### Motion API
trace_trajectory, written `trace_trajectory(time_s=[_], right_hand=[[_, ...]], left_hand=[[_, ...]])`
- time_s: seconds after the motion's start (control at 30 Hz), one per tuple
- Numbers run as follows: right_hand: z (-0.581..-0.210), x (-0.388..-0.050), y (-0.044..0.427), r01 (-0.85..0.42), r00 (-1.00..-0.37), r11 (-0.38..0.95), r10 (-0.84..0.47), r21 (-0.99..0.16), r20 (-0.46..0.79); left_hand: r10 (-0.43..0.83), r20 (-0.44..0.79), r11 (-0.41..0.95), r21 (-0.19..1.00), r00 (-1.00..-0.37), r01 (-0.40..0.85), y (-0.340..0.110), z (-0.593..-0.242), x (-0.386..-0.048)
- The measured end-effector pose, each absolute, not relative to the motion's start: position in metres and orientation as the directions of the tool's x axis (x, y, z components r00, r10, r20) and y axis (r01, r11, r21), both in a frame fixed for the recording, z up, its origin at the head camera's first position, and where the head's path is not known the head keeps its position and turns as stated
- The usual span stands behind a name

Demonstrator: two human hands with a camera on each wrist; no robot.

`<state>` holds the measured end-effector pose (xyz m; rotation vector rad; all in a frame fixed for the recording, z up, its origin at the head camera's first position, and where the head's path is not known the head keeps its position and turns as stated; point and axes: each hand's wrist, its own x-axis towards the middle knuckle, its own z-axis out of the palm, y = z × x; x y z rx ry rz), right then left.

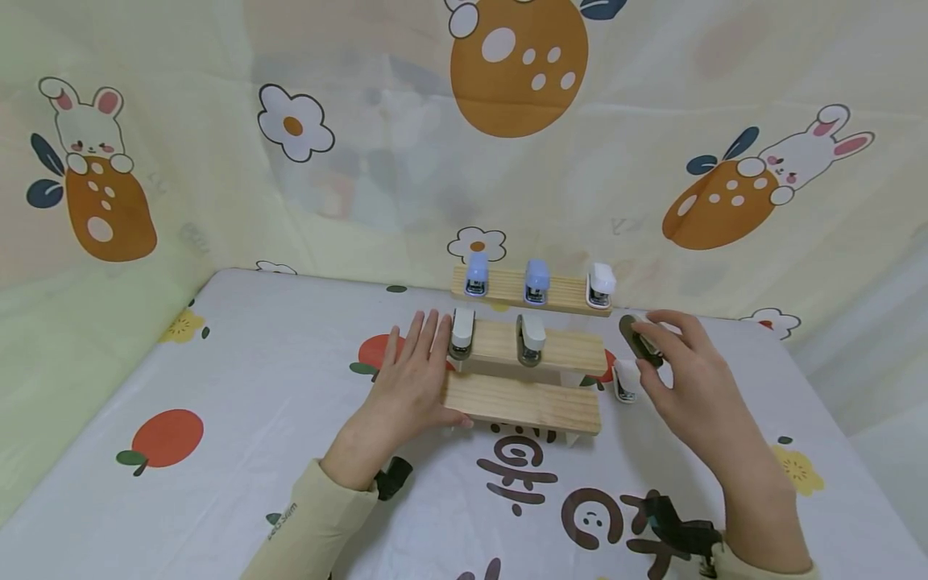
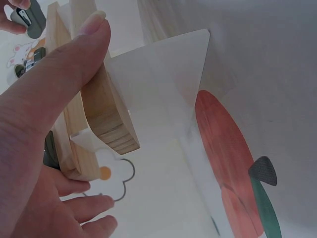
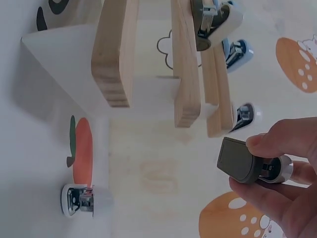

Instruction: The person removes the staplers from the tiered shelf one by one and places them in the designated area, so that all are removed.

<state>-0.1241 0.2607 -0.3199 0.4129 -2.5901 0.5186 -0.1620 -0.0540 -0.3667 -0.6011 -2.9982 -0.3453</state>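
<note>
The right hand (image 1: 689, 379) pinched a dark-based stapler (image 1: 640, 342) at three o'clock of the wooden rack (image 1: 522, 401) — the left hand (image 1: 412, 387) (fingers straight) rested against the rack's nine o'clock end.

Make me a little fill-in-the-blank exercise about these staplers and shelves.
Exactly ____ staplers stand on the top shelf.
On that shelf, the only stapler that isn't blue is ____.
The number of staplers on the middle shelf is ____.
The held stapler is in the person's ____ grip.

Missing words: three; white; two; right.
</note>
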Motion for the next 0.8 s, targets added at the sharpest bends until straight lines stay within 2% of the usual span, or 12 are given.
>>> trace_trajectory(time_s=[0.8], right_hand=[[-0.327, -0.131, 0.293, -0.261, -0.916, 0.91, -0.127, -0.323, 0.38]], left_hand=[[0.37, 0.098, 0.899, 0.215, -0.924, 0.383, -0.053, -0.366, -0.163]])
